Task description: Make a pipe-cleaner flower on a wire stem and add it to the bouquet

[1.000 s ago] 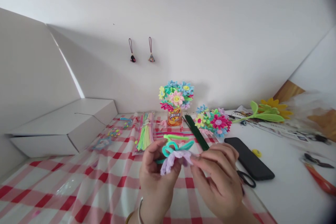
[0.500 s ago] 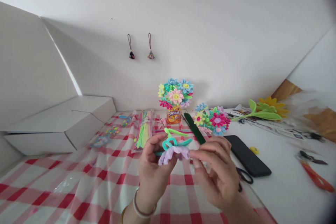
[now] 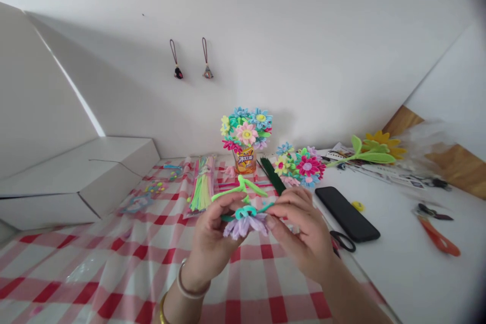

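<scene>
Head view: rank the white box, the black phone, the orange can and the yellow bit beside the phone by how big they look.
1. white box
2. black phone
3. orange can
4. yellow bit

The can stands farther back than the phone, so those two could be nearer in true size.

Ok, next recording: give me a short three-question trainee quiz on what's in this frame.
1. True or false: both hands grip the lilac pipe-cleaner flower.
2. What lies just right of the right hand? A) phone B) cup C) book
3. What holds the bouquet at the back?

Key: 1 true, left hand too. 2 A, the black phone. 3 an orange can.
</scene>
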A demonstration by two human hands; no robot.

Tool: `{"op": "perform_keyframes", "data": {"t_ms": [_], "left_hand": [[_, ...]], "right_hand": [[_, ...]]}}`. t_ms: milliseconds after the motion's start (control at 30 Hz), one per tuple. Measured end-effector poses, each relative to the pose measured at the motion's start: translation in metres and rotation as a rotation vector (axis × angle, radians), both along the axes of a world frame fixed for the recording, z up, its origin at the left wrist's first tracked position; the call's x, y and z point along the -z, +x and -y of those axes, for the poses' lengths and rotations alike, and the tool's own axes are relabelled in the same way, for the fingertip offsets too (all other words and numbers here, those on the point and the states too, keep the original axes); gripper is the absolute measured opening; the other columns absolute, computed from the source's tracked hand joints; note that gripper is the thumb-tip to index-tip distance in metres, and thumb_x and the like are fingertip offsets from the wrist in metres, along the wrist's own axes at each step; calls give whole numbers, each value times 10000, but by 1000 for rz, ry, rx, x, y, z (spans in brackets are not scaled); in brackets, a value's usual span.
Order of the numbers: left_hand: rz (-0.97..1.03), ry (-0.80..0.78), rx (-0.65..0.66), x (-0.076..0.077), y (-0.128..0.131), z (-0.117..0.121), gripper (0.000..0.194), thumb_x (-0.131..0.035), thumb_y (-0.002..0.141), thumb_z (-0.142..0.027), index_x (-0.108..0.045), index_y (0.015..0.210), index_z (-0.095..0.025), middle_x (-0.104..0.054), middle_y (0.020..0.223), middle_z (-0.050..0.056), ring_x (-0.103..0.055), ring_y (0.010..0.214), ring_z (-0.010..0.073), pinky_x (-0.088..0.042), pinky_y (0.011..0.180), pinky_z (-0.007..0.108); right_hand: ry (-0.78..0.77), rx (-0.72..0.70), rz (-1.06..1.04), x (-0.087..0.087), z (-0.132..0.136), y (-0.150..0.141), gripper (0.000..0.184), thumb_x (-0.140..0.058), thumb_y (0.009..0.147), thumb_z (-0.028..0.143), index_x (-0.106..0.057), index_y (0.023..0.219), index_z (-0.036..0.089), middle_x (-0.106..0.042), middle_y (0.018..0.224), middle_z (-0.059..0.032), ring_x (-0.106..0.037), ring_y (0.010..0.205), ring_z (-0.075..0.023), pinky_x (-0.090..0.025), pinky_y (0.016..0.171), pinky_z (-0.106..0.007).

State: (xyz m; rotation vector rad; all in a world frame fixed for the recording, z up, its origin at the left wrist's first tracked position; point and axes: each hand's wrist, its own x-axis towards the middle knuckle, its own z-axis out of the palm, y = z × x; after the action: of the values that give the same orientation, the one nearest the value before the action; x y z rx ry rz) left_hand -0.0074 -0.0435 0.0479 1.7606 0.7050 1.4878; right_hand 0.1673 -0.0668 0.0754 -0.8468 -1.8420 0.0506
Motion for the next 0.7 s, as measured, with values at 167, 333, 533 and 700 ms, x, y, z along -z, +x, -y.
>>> {"op": "perform_keyframes", "data": {"t_ms": [167,333,533,700], "left_hand": [[-28,17,39,3,-2,1,517,-651,669,-66,-528,1117,-292,-628,861,19,-596,761,128,-477,626,196],[179,-106,-75,3,4,-2,406,-695,624,-86,-614,988,-250,-644,877,19,-593,734,121,-483,618,195],[560,-299,-140,-3,12,-4,325,-712,616,-114,-622,901,-242,-632,831,-37,-572,737,81,-474,671,187],[509,-322,-135,-5,15,1,342,-713,611,-118,-618,920,-230,-631,844,-23,-579,751,94,-466,668,197]], "right_hand": [[-315,-119,-139,3,-4,3,157,-510,822,253,-604,713,193,-532,691,-14,-508,719,-157,-394,710,-331],[-323,-129,-235,7,-7,2,101,-578,788,291,-644,833,228,-573,775,-25,-530,804,-179,-408,766,-343],[-301,-97,-236,12,-8,-1,173,-603,772,297,-628,941,264,-613,886,-34,-539,892,-197,-417,822,-378],[-317,-88,-233,16,-11,-7,175,-579,789,299,-643,945,252,-619,877,-49,-557,877,-197,-483,728,-351]]}}
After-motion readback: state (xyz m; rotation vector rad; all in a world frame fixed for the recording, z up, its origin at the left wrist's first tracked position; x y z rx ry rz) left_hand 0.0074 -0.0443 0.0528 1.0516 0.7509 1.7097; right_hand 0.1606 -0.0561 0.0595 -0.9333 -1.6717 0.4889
